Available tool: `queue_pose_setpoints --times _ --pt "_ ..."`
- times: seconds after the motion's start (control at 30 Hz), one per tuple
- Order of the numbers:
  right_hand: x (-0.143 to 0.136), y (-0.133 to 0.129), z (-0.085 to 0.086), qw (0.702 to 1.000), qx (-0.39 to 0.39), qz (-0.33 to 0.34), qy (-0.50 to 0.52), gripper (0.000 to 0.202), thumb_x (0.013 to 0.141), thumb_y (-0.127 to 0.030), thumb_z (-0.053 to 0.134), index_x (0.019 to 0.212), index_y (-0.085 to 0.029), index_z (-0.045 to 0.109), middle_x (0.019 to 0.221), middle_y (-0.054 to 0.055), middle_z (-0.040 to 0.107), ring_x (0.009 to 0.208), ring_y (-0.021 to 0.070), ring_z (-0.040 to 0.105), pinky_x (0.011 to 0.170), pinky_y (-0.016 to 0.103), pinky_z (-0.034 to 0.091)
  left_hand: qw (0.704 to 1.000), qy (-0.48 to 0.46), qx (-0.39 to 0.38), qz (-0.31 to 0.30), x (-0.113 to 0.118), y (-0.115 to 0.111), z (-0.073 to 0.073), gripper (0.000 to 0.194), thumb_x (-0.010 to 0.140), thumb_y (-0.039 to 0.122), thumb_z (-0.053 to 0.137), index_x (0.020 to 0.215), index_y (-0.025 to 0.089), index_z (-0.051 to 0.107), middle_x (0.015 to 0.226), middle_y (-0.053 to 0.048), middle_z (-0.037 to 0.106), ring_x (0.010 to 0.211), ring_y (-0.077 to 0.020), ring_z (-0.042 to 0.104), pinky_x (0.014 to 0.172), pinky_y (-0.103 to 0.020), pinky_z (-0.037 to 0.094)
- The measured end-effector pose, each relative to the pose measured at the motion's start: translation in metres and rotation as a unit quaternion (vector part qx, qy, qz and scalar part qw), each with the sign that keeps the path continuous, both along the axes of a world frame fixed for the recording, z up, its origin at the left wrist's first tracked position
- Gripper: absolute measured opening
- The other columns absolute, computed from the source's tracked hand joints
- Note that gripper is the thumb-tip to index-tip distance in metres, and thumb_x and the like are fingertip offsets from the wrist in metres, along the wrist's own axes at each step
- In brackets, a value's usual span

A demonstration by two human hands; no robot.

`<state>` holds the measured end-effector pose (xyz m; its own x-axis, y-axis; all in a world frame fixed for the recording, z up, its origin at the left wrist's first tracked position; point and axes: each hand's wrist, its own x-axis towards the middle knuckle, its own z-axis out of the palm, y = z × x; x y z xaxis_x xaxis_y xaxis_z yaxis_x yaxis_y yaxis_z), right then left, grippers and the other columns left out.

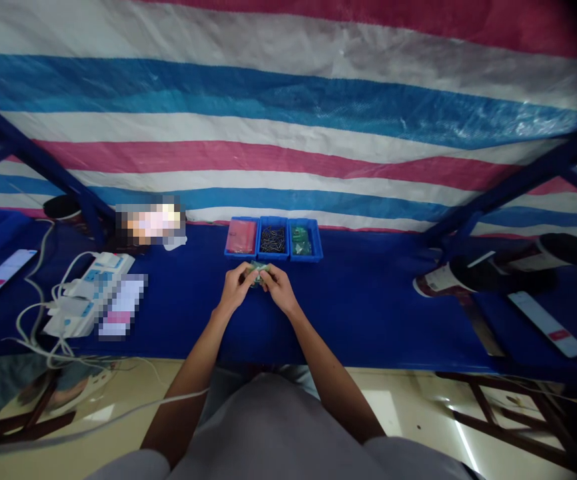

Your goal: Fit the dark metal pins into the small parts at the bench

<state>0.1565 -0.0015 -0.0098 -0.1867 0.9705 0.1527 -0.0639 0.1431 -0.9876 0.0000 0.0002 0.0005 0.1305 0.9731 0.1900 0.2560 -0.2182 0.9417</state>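
Both hands meet just in front of three blue bins. Between the fingertips is a small green packet (258,274), its details too small to tell. My left hand (236,285) pinches its left side. My right hand (278,287) grips the right side. Behind them, the left bin holds a pink packet (241,237), the middle one dark screws (273,240), and the right bin (320,250) holds green pieces in clear wrapping (300,239).
A white power strip (86,297) with cables and phones (3,273) lies at the left. At the right are dark cups (438,280) and another phone (548,325). A striped sheet (288,153) hangs behind the blue table (363,307).
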Motion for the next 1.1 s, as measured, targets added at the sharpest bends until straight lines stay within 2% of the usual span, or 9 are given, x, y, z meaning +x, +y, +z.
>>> queue_pose_setpoints --times 0.17,0.3,0.47,0.67,0.83,1.0,1.1 --pt "-0.001 -0.001 0.001 1.000 -0.005 0.014 0.000 0.036 0.098 -0.050 0.048 0.080 -0.019 0.055 0.065 -0.003 0.051 0.054 0.0101 0.047 0.056 0.023 0.038 0.999 0.030 0.014 0.010 0.000 0.002 -0.001 0.033 0.095 0.042 0.053 0.076 0.016 0.056 0.061 0.003 0.051 0.055 -0.0101 0.046 0.056 -0.022 0.035" --pt "-0.002 -0.001 -0.001 0.999 -0.017 0.018 -0.021 0.033 0.093 -0.052 0.055 0.087 -0.019 0.058 0.068 -0.003 0.054 0.056 0.0106 0.049 0.055 0.023 0.039 0.999 0.039 0.029 0.012 0.000 0.002 -0.001 0.036 0.097 0.040 0.051 0.071 0.015 0.054 0.059 0.004 0.045 0.054 -0.0092 0.040 0.055 -0.022 0.030" --pt "-0.002 0.001 -0.010 0.998 -0.006 0.028 -0.064 0.040 0.093 -0.050 0.057 0.070 -0.018 0.057 0.061 -0.003 0.052 0.054 0.0104 0.046 0.054 0.023 0.036 0.999 0.040 0.036 -0.008 0.000 0.002 -0.001 0.037 0.097 0.039 0.050 0.069 0.015 0.055 0.058 0.003 0.047 0.054 -0.0100 0.042 0.055 -0.023 0.031" --pt "0.001 0.003 -0.012 0.998 -0.015 0.043 -0.034 0.038 0.091 -0.049 0.059 0.069 -0.017 0.059 0.062 -0.002 0.054 0.052 0.0096 0.045 0.054 0.023 0.036 0.998 0.055 0.041 -0.011 -0.001 0.001 -0.002 0.042 0.096 0.040 0.053 0.064 0.014 0.058 0.055 0.002 0.049 0.050 -0.0093 0.040 0.052 -0.023 0.027" --pt "0.000 0.003 -0.008 0.998 -0.017 0.047 -0.035 0.040 0.090 -0.051 0.060 0.069 -0.017 0.060 0.061 -0.002 0.055 0.052 0.0098 0.047 0.053 0.023 0.037 0.997 0.050 0.052 -0.018 -0.003 0.001 -0.003 0.046 0.097 0.040 0.050 0.063 0.013 0.064 0.056 0.001 0.055 0.051 -0.0099 0.044 0.055 -0.023 0.031" --pt "-0.002 0.002 -0.007 0.998 -0.019 0.031 -0.055 0.046 0.091 -0.052 0.057 0.061 -0.017 0.057 0.054 -0.002 0.053 0.051 0.0104 0.047 0.054 0.023 0.036 0.998 0.039 0.048 0.025 -0.004 0.002 -0.005 0.046 0.096 0.043 0.051 0.061 0.014 0.058 0.054 0.003 0.045 0.051 -0.0099 0.040 0.052 -0.023 0.029" --pt "-0.001 0.003 -0.008 0.998 -0.017 0.030 -0.061 0.049 0.092 -0.054 0.055 0.059 -0.017 0.056 0.053 -0.002 0.052 0.051 0.0105 0.047 0.055 0.023 0.037 0.998 0.035 0.041 0.023 -0.003 0.002 -0.006 0.047 0.095 0.045 0.051 0.059 0.015 0.053 0.054 0.003 0.042 0.050 -0.0097 0.038 0.052 -0.023 0.028"
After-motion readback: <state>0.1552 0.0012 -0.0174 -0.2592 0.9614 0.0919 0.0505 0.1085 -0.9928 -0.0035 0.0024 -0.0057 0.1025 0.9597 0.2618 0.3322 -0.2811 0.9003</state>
